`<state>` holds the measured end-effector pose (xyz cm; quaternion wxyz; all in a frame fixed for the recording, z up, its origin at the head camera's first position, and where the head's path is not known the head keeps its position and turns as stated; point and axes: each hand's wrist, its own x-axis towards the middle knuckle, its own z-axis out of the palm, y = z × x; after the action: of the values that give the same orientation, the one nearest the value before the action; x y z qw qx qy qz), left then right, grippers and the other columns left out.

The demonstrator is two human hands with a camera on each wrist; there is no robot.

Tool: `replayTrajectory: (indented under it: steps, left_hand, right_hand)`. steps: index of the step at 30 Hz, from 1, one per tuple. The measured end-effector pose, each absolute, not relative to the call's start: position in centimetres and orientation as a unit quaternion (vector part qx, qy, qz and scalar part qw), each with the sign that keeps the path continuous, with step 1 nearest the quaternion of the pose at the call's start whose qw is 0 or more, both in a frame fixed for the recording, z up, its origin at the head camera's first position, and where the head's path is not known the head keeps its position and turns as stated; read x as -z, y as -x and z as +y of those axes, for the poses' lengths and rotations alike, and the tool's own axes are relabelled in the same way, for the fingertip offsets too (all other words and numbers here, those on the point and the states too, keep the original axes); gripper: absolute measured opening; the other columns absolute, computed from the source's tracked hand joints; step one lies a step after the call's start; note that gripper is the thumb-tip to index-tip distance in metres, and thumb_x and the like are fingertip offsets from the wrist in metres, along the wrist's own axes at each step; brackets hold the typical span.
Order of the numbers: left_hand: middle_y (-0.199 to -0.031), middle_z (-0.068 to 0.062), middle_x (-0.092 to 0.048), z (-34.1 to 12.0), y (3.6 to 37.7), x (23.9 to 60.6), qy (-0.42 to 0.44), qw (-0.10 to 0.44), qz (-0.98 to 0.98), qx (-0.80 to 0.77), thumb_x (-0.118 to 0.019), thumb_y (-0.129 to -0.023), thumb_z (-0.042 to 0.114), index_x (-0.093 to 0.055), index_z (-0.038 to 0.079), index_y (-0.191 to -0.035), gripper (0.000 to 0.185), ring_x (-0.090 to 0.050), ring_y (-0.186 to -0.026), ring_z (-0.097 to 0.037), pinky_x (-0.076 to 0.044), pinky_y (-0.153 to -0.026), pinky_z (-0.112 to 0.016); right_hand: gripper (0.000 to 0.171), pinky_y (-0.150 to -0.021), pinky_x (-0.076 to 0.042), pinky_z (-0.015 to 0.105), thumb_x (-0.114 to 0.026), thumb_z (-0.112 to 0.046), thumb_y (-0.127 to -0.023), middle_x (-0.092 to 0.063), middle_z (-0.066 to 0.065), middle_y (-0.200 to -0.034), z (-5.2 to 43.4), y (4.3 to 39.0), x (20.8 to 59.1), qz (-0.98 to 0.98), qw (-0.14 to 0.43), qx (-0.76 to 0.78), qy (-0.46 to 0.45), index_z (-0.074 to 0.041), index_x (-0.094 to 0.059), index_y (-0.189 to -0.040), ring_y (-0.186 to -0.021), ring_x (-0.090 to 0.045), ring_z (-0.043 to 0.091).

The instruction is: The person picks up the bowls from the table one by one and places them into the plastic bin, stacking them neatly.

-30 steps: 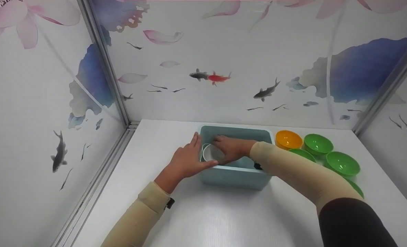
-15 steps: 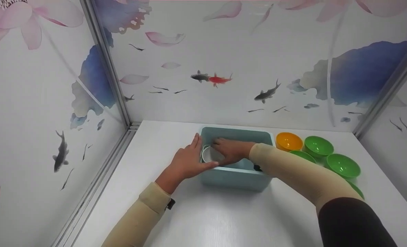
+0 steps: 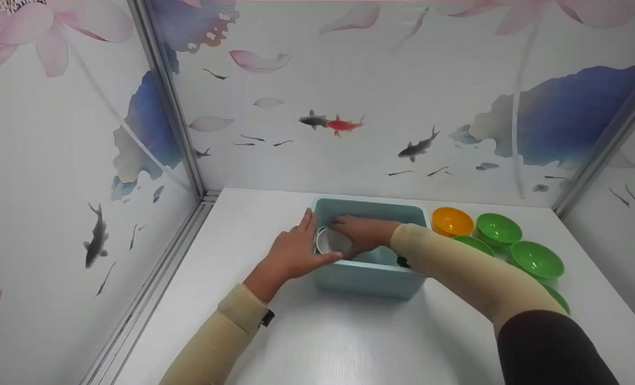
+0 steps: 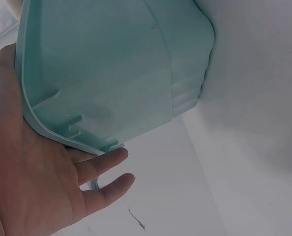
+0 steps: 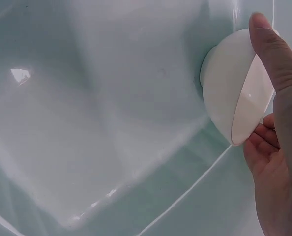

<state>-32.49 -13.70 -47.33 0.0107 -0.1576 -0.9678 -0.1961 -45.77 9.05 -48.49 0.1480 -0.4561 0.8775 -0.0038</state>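
A light blue-green plastic bin (image 3: 370, 280) stands on the white table. Inside it, at the left end, a white bowl (image 3: 329, 241) sits on the floor of the bin. My right hand (image 3: 369, 231) reaches in and holds this bowl by its rim, thumb on one side and fingers on the other, as the right wrist view shows. My left hand (image 3: 290, 254) rests against the bin's front left corner, its thumb along the front rim. In the left wrist view, two fingers (image 4: 109, 194) stretch out past the bin wall (image 4: 106, 64).
Right of the bin, an orange bowl (image 3: 452, 221) stands beside several green bowls (image 3: 536, 260), some partly hidden by my right sleeve (image 3: 456, 262). Printed white panels (image 3: 274, 166) close off the table's back and sides.
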Motion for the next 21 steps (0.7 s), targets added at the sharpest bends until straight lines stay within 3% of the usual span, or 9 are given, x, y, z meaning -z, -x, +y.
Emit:
replayTrajectory:
  steps: [7,21]
  left_hand:
    - [-0.184,-0.016,-0.014,-13.67,32.58,47.25,0.157,0.013,-0.969,0.188,-0.051,-0.093,0.092,-0.013,0.001,-0.176,0.129,-0.046,-0.157,-0.039,-0.042,-0.121,-0.063]
    - [-0.184,-0.014,-0.013,-13.6,32.56,47.34,0.151,0.008,-0.971,0.186,-0.051,-0.092,0.094,-0.012,0.002,-0.176,0.131,-0.045,-0.158,-0.039,-0.039,-0.122,-0.064]
  right_hand:
    - [0.096,-0.127,-0.037,0.051,-0.088,-0.049,-0.096,-0.045,0.01,-0.173,9.01,45.95,48.51,0.877,0.139,0.003,0.46,-0.009,-0.042,-0.171,-0.157,-0.045,0.031]
    - [0.105,-0.129,-0.034,0.051,-0.092,-0.046,-0.093,-0.041,0.013,-0.175,9.08,45.86,48.31,0.873,0.143,0.01,0.466,-0.006,-0.037,-0.172,-0.161,-0.04,0.033]
